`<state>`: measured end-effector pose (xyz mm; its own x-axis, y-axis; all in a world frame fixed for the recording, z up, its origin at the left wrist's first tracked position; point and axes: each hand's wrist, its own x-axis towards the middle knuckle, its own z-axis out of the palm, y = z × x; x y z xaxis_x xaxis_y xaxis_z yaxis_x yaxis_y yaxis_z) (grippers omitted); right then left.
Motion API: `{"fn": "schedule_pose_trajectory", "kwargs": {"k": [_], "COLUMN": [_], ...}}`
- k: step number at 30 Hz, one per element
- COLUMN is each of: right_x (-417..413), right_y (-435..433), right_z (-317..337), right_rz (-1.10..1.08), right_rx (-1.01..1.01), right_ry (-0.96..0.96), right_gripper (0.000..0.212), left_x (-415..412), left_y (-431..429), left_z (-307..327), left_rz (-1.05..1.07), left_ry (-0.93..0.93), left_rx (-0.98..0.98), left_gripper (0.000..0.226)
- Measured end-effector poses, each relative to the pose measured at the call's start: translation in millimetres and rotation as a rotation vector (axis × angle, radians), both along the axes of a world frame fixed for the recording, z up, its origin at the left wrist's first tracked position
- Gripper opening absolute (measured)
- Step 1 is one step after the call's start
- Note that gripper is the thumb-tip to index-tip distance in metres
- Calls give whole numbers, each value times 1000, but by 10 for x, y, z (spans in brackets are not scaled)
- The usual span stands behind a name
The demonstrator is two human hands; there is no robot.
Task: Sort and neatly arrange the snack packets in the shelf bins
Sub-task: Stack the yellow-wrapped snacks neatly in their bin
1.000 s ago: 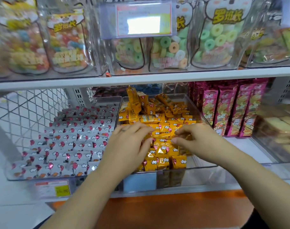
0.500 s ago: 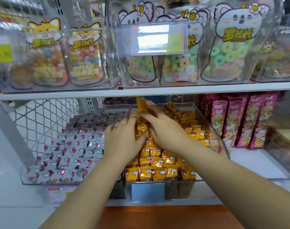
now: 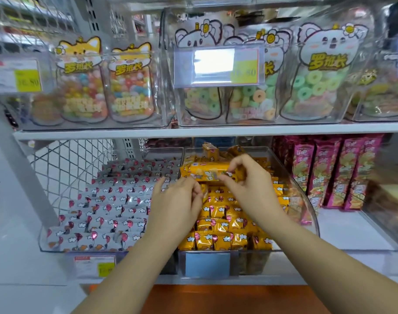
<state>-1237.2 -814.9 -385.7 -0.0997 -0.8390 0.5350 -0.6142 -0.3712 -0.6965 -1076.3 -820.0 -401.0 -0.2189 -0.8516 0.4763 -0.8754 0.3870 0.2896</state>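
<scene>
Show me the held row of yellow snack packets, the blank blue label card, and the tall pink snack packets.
Row of yellow snack packets (image 3: 207, 174): head view, middle of the row.
Blank blue label card (image 3: 207, 264): head view, its centre.
Tall pink snack packets (image 3: 327, 177): head view, one packet's front.

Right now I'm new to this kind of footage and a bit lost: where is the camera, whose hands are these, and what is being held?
There is no machine here. A person wears a wide-angle camera on the head, so the single view looks forward and down at their own arms. The left hand and right hand together pinch a short row of yellow packets above a clear bin full of the same packets. The bin to its left holds white packets, and tall pink packets stand to the right. Bags of sweets sit on the shelf above.
</scene>
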Motion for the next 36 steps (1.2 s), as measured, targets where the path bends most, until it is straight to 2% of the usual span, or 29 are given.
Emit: {"fn": "schedule_pose_trajectory", "kwargs": {"k": [6,11,16,19,23,26,28,31,33,36], "right_x": [-367,-646,-775,-832,-911,-968,-992,-1034,-1044,-1026], "right_y": [324,486,593,644,661,708,730,715,684,656], "right_z": [99,87,21,38,22,32,52,21,-25,-85], "right_rz": [7,-20,49,101,87,106,121,99,47,41], "right_rx": [71,102,208,221,268,336,325,280,233,213], "right_ry": [-127,-276,-721,-803,-649,-401,-221,-62,59,114], "right_gripper": [23,22,19,23,20,33,28,25,27,30], "left_x": [-9,-130,-275,-350,-474,-613,-708,-803,-849,-938], "left_y": [233,388,426,426,415,392,379,351,330,318], "left_z": [25,159,293,328,369,404,428,473,505,528], "left_rz": [-86,-137,-205,-250,-275,-278,-276,-265,-264,-286], "left_ry": [346,667,1050,1262,1418,1434,1466,1535,1551,1488], "left_rx": [49,172,568,758,882,965,1011,1064,1079,1075], "left_gripper": [6,15,26,27,20,18,18,17,18,14]}}
